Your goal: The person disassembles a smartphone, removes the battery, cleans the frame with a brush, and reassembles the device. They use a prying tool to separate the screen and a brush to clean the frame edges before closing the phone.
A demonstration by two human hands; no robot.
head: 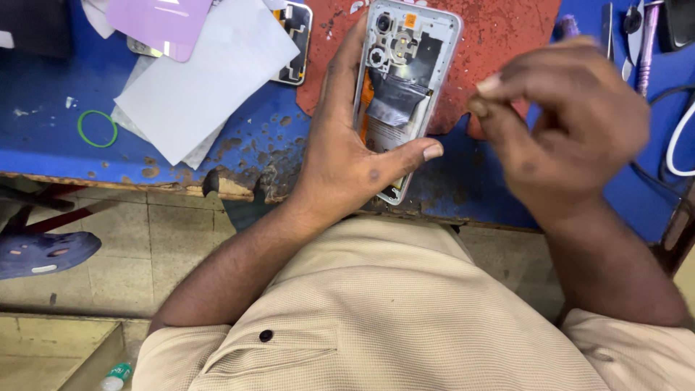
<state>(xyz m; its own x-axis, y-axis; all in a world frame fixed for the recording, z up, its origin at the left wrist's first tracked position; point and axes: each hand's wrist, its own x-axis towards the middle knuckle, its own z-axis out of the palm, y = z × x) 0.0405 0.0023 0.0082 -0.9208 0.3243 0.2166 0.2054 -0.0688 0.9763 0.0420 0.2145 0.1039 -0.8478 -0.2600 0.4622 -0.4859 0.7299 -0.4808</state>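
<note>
My left hand (347, 156) grips an opened smartphone (402, 80) with its back cover off, so the inner frame, camera holes and dark shielding show. The thumb lies across the phone's lower part and the fingers wrap the left edge. It is held over a worn red mat (499, 36) on the blue workbench (43, 137). My right hand (572, 123) hovers just right of the phone, blurred, with thumb and forefinger pinched together; whether something tiny sits between them I cannot tell.
White paper sheets (195, 80), a lilac phone back cover (163, 22) and another opened phone (293, 36) lie at the back left. A green rubber ring (97, 129) rests near the bench's chipped front edge. Tools (644, 36) and a white cable (677, 145) sit far right.
</note>
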